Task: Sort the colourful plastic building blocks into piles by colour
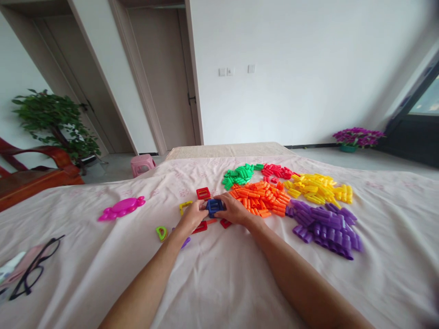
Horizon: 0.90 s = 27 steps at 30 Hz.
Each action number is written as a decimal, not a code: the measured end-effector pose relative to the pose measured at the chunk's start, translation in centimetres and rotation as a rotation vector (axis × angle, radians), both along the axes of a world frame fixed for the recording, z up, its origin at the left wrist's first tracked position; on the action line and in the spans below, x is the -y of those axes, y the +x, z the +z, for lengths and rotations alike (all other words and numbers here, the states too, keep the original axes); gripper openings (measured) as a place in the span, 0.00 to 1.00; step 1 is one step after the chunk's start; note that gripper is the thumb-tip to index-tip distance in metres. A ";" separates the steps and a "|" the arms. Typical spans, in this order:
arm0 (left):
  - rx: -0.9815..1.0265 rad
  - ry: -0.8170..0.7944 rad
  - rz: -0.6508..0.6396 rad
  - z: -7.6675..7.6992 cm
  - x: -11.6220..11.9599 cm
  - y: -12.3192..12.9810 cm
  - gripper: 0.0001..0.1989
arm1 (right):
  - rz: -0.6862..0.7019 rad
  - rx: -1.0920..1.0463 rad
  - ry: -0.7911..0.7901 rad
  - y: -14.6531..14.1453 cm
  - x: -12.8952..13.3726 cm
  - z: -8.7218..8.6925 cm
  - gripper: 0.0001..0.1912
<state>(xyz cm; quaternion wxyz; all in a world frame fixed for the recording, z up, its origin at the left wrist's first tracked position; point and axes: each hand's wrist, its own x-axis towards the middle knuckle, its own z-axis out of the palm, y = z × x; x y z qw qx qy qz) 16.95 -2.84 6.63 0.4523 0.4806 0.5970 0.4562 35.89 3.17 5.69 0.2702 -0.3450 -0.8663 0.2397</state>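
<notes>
Between my two hands sits a blue square frame piece (pixel 214 208). My left hand (pixel 195 215) pinches its left side, and my right hand (pixel 233 209) has its fingers on the right side. Just behind is a red square frame (pixel 203 193). A yellow frame (pixel 185 207) lies beyond my left hand, partly hidden by it. Red pieces (pixel 200 227) lie in front of the blue one, with another red piece (pixel 225 223) near my right hand. A green D-shaped piece (pixel 161 234) and a purple piece (pixel 185 242) rest by my left wrist.
Piles of green (pixel 239 175), red (pixel 278 171), orange (pixel 262 197), yellow (pixel 317 188) and purple (pixel 325 228) pieces spread to the right on the cloth (pixel 236 292). A pink candy-shaped object (pixel 122 208) and black glasses (pixel 34 267) lie left.
</notes>
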 end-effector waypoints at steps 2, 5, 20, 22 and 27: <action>-0.011 0.010 0.003 -0.1 -0.1 0.0 0.18 | 0.010 -0.002 -0.009 0.1 0.0 0.1 0.31; -0.015 0.008 -0.021 -0.1 -0.1 0.0 0.15 | 0.026 -0.015 -0.035 0.2 0.0 0.1 0.31; 0.026 -0.035 -0.051 0.0 -0.1 0.1 0.16 | 0.027 0.232 0.026 0.0 1.4 1.7 0.38; 0.036 -0.039 -0.047 0.0 0.0 0.0 0.16 | 0.011 0.249 0.029 -0.1 1.7 1.8 0.35; 0.047 -0.048 -0.026 0.1 0.2 0.0 0.17 | -0.016 0.266 0.063 -0.5 2.4 2.1 0.34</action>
